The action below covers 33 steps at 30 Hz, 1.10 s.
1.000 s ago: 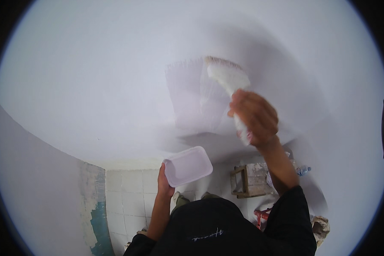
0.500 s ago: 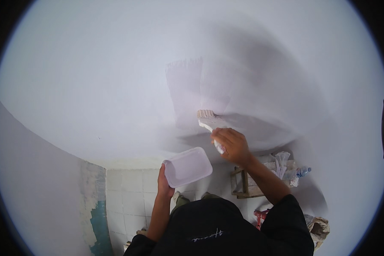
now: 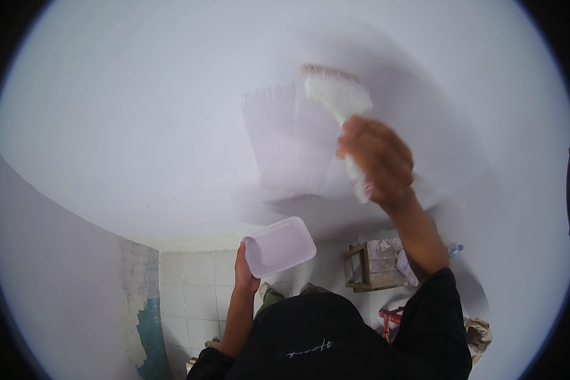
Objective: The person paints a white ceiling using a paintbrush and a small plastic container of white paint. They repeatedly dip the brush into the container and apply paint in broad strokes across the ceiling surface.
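Near the pale wall (image 3: pixel 171 126), your right hand (image 3: pixel 380 155) curls around a wide paintbrush (image 3: pixel 339 95); your left hand (image 3: pixel 244 269) holds a shallow tray (image 3: pixel 288 263) by one end.

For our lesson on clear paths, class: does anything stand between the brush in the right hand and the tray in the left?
Nothing visible does. The right hand holds the brush above and right of the tray, which the left hand grips; only the wall shows behind the gap between them. One view cannot settle depth.
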Each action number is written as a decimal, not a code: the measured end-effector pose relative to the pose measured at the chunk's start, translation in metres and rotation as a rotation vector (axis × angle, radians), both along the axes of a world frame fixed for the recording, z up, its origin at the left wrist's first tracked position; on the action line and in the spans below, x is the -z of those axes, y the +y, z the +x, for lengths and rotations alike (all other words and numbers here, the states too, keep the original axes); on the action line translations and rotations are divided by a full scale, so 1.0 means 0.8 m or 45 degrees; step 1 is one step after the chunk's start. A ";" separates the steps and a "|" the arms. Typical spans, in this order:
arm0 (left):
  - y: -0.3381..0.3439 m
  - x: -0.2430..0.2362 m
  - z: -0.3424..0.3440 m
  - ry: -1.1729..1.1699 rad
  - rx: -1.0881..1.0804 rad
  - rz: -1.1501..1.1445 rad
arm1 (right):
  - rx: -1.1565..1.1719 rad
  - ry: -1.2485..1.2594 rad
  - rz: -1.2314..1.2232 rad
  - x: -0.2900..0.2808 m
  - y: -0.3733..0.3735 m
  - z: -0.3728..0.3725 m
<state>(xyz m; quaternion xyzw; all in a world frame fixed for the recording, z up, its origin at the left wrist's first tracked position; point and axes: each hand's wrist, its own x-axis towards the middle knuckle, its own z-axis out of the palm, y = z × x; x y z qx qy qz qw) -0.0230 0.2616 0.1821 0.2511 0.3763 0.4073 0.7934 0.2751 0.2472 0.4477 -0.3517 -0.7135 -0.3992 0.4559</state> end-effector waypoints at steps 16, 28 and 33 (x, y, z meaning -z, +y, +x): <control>-0.005 -0.015 -0.001 0.014 0.012 -0.028 | 0.075 0.320 -0.746 0.151 -0.031 0.028; -0.004 -0.024 0.003 0.007 0.061 -0.050 | 0.064 0.067 -0.056 -0.025 -0.022 0.024; -0.010 -0.025 0.004 -0.002 0.062 -0.068 | 0.131 -0.055 -0.064 0.063 -0.025 0.022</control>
